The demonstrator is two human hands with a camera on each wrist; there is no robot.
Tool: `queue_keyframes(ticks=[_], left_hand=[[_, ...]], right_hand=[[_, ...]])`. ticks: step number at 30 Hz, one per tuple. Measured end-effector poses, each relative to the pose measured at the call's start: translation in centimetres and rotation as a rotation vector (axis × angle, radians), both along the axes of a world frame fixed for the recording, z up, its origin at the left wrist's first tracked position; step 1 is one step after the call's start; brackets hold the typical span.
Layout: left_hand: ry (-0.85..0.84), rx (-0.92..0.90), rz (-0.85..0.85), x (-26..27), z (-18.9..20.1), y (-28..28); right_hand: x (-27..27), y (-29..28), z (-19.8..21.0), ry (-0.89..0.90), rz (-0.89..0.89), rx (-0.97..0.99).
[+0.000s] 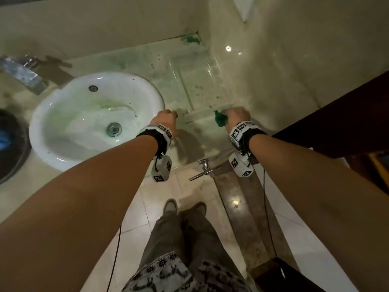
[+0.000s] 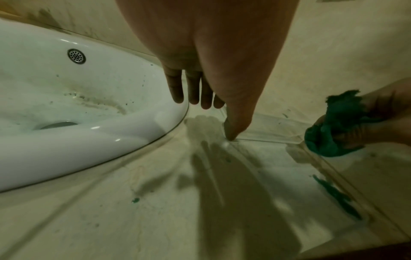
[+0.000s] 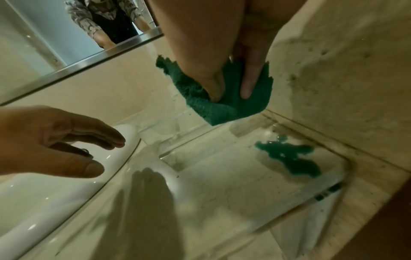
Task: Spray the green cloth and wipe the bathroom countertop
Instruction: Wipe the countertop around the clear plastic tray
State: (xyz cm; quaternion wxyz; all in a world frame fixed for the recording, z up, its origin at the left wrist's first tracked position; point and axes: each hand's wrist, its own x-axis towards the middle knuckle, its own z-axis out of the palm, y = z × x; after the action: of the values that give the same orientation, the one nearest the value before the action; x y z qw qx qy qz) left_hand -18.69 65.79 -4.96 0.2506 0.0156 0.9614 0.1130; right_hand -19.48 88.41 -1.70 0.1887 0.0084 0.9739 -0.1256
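The green cloth (image 1: 219, 121) is bunched in my right hand (image 1: 236, 116), which grips it just above the beige countertop (image 1: 130, 62) near the right wall. In the right wrist view thumb and fingers curl round the cloth (image 3: 222, 114), and its green reflection (image 3: 289, 158) shows on a glossy clear tray below. My left hand (image 1: 169, 116) hovers between the sink and the tray with its fingers (image 2: 177, 91) straight. Its thumb tip (image 2: 231, 135) sits at the tray's near corner. Green stains mark the counter.
A white round sink (image 1: 52, 144) with a drain fills the left; a metal faucet (image 1: 21, 72) stands behind it. The clear tray (image 1: 202, 81) lies on the counter by the right wall. A dark wooden door (image 1: 336, 119) stands right, a dark bin (image 1: 10, 148) left.
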Motion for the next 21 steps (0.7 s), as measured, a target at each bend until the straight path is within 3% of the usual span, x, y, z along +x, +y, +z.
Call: queue_keyframes(ticks=[4, 10, 21], left_hand=[[0.023, -0.032, -0.053, 0.2, -2.2, -0.2], [0.024, -0.079, -0.160, 0.9, -5.2, -0.6], [-0.010, -0.233, -0.292, 1.6, -6.0, -0.9]], right_hand=[[-1.5, 0.4, -1.0, 0.065, 0.017, -0.014], [-2.5, 0.9, -2.1, -0.038, -0.011, -0.060], [-3.8, 0.2, -3.4, -0.163, 0.236, 0.308]])
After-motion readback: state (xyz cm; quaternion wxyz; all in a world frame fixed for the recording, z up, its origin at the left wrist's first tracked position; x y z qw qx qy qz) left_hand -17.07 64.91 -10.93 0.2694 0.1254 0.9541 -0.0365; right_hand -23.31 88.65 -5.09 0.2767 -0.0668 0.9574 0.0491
